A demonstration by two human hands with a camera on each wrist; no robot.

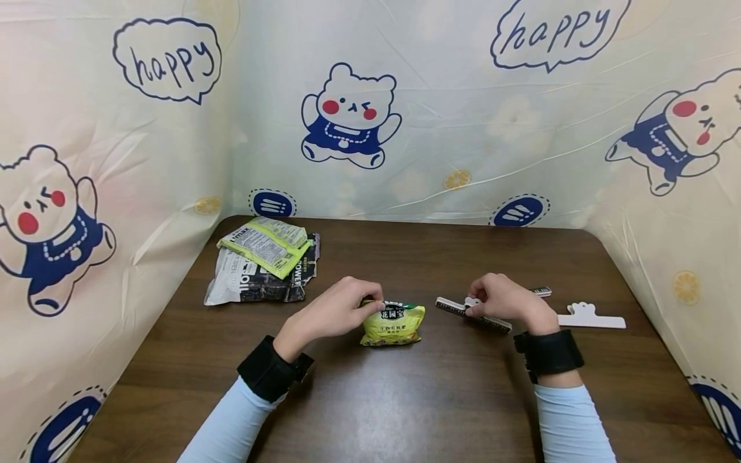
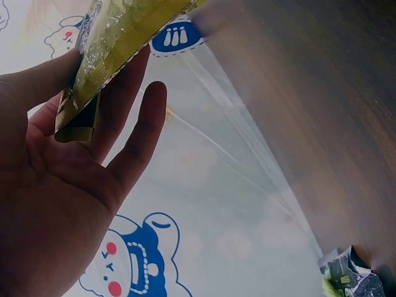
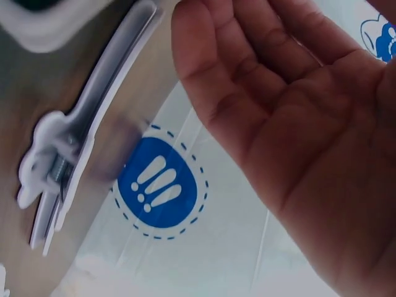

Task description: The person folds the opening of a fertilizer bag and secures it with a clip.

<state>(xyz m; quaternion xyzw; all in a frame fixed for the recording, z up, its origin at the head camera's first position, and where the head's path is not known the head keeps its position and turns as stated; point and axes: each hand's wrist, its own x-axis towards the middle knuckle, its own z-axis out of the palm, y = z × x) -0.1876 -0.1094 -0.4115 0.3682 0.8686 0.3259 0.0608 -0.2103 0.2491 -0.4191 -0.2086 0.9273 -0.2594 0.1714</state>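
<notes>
My left hand (image 1: 338,308) pinches the top left corner of a small yellow-green packet (image 1: 393,325) with Chinese lettering. In the left wrist view the packet (image 2: 124,49) is held between thumb and fingers, its folded end towards the palm. To the right, my right hand (image 1: 503,299) holds the white handle of a long bag clip (image 1: 486,319) with a dark, white-edged bar. The right wrist view shows the curled fingers of this hand (image 3: 284,124), their tips near the top edge.
A white bag clip (image 1: 590,318) lies right of my right hand; part of another clip (image 1: 541,292) shows behind that hand. At the back left, a green pouch (image 1: 269,244) lies on a black-and-silver bag (image 1: 243,280). The brown table (image 1: 376,399) meets a printed curtain (image 1: 434,128).
</notes>
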